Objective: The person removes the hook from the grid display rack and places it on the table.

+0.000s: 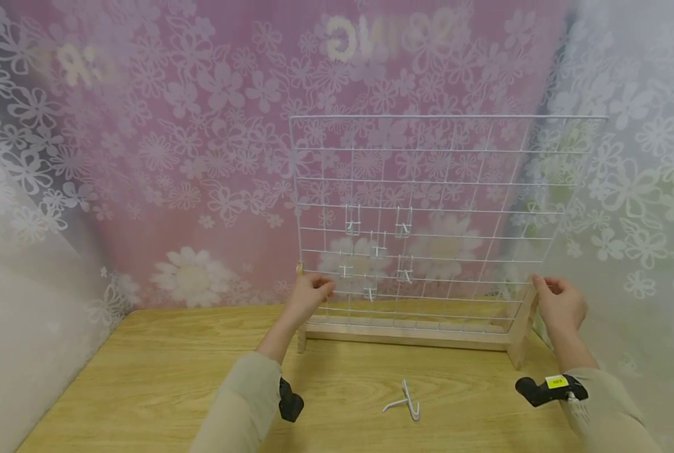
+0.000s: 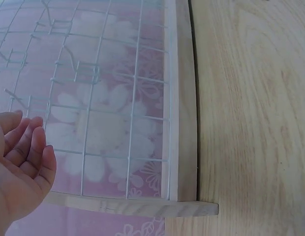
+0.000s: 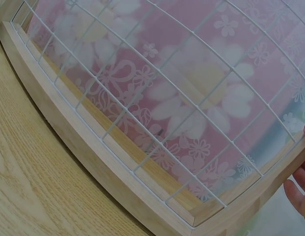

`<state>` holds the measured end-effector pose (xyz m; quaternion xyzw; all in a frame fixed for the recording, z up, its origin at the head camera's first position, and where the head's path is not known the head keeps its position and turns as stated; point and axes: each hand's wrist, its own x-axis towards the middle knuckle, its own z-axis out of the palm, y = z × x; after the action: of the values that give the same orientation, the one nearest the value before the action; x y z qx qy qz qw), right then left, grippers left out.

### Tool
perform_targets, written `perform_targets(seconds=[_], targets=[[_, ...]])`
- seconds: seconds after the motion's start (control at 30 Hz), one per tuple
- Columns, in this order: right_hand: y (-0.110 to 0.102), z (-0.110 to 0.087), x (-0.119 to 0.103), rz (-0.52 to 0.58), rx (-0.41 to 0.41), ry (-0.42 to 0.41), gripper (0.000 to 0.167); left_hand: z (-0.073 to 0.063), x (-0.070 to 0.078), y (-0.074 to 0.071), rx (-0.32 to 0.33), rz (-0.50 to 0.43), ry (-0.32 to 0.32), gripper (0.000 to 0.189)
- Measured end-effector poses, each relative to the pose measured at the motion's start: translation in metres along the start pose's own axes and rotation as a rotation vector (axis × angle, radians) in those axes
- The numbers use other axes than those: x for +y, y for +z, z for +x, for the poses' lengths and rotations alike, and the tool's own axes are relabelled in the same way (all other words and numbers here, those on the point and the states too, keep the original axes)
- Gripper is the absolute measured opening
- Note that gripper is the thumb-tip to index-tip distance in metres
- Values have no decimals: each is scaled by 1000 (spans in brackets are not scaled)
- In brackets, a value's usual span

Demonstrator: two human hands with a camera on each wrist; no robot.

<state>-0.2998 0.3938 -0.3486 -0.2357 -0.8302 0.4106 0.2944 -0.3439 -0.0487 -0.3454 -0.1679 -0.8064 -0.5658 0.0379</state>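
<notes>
A white wire grid rack stands upright in a wooden base. My left hand is at the rack's left post, overlapping it, with fingers loosely curled and nothing seen between them. In the left wrist view, that hand is in front of the mesh, close to the wooden post. My right hand pinches the right wooden post near its top. At the right wrist view's edge, its fingers are against the post. Several white wire hooks hang on the grid's left half.
A loose white wire hook lies on the wood-grain table in front of the rack. Behind the table hangs a pink flower-patterned curtain, with a pale one to the right. Both wrists wear black cameras.
</notes>
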Motion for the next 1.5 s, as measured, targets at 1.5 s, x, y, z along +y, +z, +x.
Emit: perform_targets(seconds=[1.5], targets=[[0, -2, 0, 15, -12, 23, 54, 23, 33, 20, 71, -25, -75, 19]])
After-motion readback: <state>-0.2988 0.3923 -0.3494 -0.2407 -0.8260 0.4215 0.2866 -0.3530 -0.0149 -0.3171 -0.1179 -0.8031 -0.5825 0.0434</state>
